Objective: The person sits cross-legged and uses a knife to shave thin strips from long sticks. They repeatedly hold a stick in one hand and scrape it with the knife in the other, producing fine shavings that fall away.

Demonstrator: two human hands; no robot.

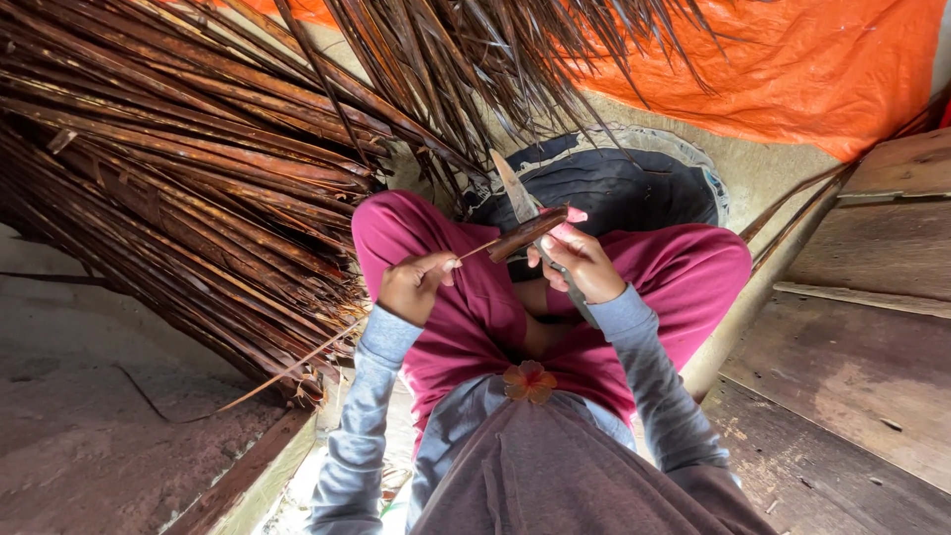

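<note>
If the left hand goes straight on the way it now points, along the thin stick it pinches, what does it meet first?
Probably the brown leaf strip that the right hand holds against the knife blade. The left hand points up and right along the thin stick toward it; depth is unclear.

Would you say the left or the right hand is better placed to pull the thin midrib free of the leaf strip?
Probably the left: the left hand already pinches the thin midrib, while the right hand grips the knife and brown leaf strip.
</note>
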